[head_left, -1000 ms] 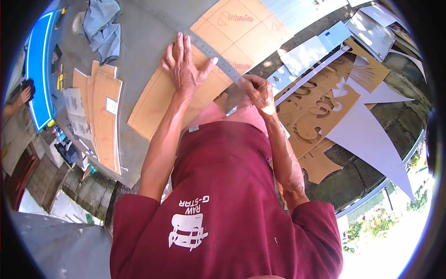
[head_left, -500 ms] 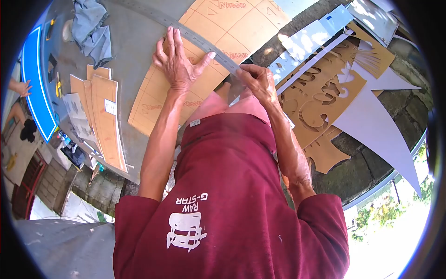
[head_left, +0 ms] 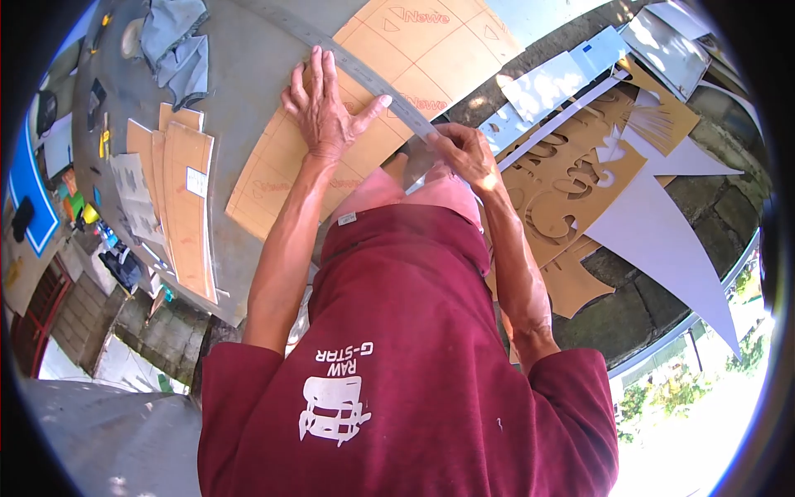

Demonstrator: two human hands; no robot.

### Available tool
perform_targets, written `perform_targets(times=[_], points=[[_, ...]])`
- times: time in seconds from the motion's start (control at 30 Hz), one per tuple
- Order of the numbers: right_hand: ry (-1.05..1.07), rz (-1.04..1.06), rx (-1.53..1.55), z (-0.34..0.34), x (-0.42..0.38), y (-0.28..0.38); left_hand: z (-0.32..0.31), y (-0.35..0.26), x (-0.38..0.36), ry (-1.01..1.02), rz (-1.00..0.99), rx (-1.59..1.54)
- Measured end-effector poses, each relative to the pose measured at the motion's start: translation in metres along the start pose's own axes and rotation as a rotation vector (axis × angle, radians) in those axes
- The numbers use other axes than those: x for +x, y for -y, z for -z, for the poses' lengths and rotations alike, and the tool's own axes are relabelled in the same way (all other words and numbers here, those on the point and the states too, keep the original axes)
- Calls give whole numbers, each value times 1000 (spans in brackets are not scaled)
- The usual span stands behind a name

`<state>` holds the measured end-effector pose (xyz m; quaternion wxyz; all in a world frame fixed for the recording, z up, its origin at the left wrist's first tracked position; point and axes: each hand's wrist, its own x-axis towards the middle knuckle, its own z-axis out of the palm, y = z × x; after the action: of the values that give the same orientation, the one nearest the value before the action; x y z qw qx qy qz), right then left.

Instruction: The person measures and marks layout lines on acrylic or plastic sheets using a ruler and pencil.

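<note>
A sheet covered in brown paper [head_left: 290,166] with red print lies on the grey table, reaching close to my waist. A long metal ruler [head_left: 364,76] crosses it diagonally. My left hand [head_left: 325,112] lies on the sheet with fingers spread, fingertips and thumb at the ruler's near edge. At the ruler's near end, by the sheet's edge, my right hand [head_left: 465,156] is closed, thumb and fingers pinched together. Whatever may be between those fingers is hidden.
Paper-covered strips [head_left: 186,207] and a crumpled grey cloth [head_left: 175,50] lie on the table [head_left: 240,74] to the left. A yellow-handled tool [head_left: 105,141] is further left. On the right are cut-out brown panels [head_left: 571,166] and a pointed white sheet [head_left: 662,240].
The view has shifted slightly, and another person's hand at the far left is out of sight. Both my hands and the ruler keep nearly the same places on the sheet.
</note>
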<state>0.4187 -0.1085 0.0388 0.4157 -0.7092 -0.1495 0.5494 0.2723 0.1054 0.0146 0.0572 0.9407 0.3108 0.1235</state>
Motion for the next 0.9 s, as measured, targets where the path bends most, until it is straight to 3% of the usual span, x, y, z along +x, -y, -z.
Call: perform_targets(times=[0.2, 0.3, 0.4, 0.43, 0.57, 0.63, 0.67, 0.73, 0.9], points=[[8, 122, -242, 17, -29, -37, 3, -2, 1, 33, 55, 13], [-46, -135, -92, 6, -34, -33, 4, -3, 2, 15, 75, -65], [-77, -73, -245, -9, -11, -6, 5, -2, 3, 14, 56, -59], [-194, 49, -239, -19, -4, -5, 5, -7, 0, 43, 62, -65], [-238, 239, -455, -11, -20, -25, 7, -4, 0, 69, 80, -58], [-137, -24, -425, -2, -37, -28, 1, 1, -3, 124, 120, -62], [-159, 201, -524, 2, -31, -70, 1, 1, -3, 111, 121, -97], [-62, -159, -103, 0, -42, -39, 4, 0, -1, 132, 123, -88], [-229, 88, -269, -13, -14, -28, 7, 0, 4, 81, 100, -42]])
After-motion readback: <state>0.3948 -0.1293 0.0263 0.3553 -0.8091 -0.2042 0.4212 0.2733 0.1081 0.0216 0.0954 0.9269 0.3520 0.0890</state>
